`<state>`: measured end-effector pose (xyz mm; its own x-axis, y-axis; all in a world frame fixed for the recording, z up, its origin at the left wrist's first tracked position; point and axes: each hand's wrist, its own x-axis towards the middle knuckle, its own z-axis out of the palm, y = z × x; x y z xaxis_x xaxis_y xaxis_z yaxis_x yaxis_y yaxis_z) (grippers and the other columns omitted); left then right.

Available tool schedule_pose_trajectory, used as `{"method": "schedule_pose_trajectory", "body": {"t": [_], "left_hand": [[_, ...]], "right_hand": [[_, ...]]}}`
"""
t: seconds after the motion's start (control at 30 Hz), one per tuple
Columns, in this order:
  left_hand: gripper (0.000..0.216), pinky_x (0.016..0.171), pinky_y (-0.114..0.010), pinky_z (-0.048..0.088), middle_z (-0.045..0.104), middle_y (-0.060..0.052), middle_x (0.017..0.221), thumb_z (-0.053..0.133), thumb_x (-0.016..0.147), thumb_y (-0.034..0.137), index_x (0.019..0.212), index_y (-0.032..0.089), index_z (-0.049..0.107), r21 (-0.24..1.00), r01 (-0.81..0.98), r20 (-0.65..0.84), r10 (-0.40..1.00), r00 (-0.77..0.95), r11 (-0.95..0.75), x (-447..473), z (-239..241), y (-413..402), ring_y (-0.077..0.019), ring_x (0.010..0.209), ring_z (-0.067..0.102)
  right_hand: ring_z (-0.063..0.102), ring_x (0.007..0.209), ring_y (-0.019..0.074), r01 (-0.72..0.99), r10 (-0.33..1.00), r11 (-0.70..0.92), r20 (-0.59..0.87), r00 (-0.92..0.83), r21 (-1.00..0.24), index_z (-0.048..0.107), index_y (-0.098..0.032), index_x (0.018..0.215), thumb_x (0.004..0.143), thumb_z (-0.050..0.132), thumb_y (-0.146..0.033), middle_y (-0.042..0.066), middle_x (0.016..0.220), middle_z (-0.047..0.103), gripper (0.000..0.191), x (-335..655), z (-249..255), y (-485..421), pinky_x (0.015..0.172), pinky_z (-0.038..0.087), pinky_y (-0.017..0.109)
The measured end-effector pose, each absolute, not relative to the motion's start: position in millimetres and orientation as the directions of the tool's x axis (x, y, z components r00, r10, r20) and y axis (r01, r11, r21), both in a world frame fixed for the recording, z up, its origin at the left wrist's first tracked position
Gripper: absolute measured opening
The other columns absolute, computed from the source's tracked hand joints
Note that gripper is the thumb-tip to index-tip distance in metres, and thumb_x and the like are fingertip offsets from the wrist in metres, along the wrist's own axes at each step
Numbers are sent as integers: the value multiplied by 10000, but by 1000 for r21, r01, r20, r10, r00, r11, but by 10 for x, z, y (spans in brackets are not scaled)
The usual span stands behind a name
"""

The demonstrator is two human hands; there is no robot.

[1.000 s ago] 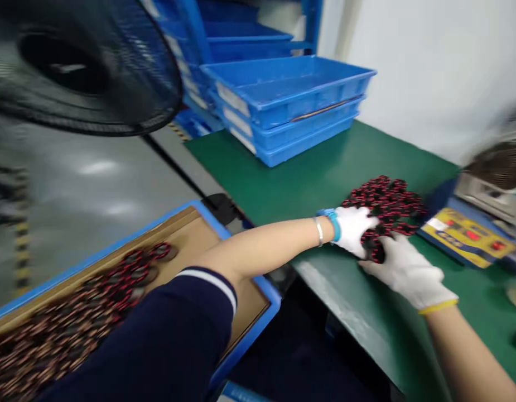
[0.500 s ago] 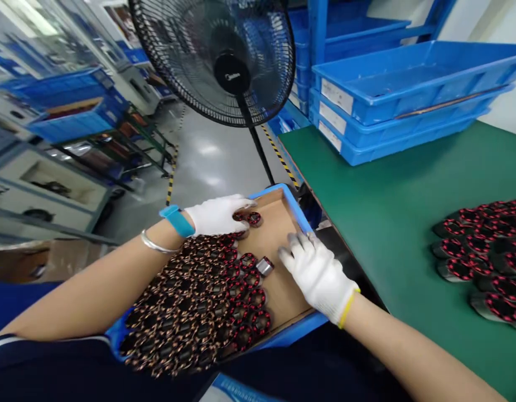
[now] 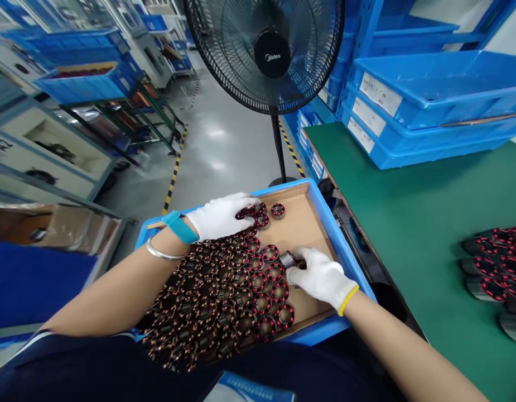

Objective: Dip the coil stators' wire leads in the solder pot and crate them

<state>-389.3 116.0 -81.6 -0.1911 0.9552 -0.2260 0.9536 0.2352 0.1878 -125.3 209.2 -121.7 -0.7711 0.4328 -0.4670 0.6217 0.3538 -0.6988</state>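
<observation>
While it's tipped on edge on the brown cardboard liner of the blue plastic tray, one little round stator coil sits pinched by the white knit-gloved fingertips of the right hand. Left hand drapes over more copper-wound, red-rimmed rings further back; gripping or not, can't tell tbh.

Under the left hand and right hand: one blue tray, dozens of copper-wound coils, too dense to count. Beyond them: one pedestal fan, three stacked blue crates.
</observation>
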Motion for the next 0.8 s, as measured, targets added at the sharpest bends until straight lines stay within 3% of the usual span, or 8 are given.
{"method": "schedule_pose_trajectory", "body": {"t": [0.1,0.2,0.27,0.37,0.5,0.6,0.7,0.8], "left_hand": [[538,1117,-345,352,482,-41,1421,447,854,417,1354,221,484,183,957,-238,954,-180,226,-3902,-784,1103,-218,1275,481],[595,1114,-333,353,477,-32,1432,510,816,431,1377,240,452,188,959,-296,943,-150,212,-3860,-750,1073,-213,1282,479],[747,1117,-348,347,433,-55,1468,604,740,475,1416,232,398,165,967,-342,931,-127,192,-3832,-756,1078,-247,1314,446],[933,1121,-391,336,358,-93,1513,679,645,529,1454,216,335,118,981,-384,918,-99,155,-3830,-802,1126,-306,1348,395],[935,1116,-367,338,343,-104,1518,678,645,499,1456,200,324,142,986,-457,889,-9,82,-3899,-839,1228,-296,1346,398],[899,1103,-361,354,335,-97,1519,679,642,449,1441,208,346,144,988,-470,883,19,56,-3944,-829,1273,-294,1326,423],[820,1095,-366,365,361,-85,1500,663,663,458,1405,228,400,142,989,-463,886,30,41,-3937,-801,1278,-290,1303,447],[748,1050,-352,410,439,-76,1433,651,677,452,1361,230,442,163,987,-438,896,70,2,-3884,-767,1283,-274,1235,508]], "right_hand": [[608,886,175,641,489,346,-451,-747,-685,643,-229,966,812,566,-337,29,979,616,203,-1313,-1222,2050,785,441,289],[596,880,165,566,511,543,-292,-809,-620,614,-227,965,845,530,-274,41,1044,573,154,-1305,-1138,2051,756,439,273],[587,892,189,539,501,705,-214,-839,-461,598,-224,1001,881,484,-255,70,1089,545,169,-1323,-1064,2058,712,441,281],[581,913,238,525,481,818,-223,-848,-234,582,-204,1040,920,414,-258,115,1092,535,214,-1405,-1024,2083,677,452,310],[571,1020,231,436,402,822,-170,-900,-367,526,-223,1193,875,509,-329,93,1218,512,336,-1460,-1157,2161,786,491,319],[535,1132,234,390,379,793,-122,-917,-468,449,-226,1318,831,537,-322,90,1397,406,505,-1391,-1270,2188,875,491,328],[477,1229,268,326,305,783,-129,-943,-531,389,-243,1382,781,570,-352,84,1514,267,637,-1302,-1287,2148,938,479,373],[461,1247,314,300,245,764,-173,-954,-572,323,-268,1424,691,653,-440,95,1522,245,822,-1281,-1219,2067,961,468,433]]}}
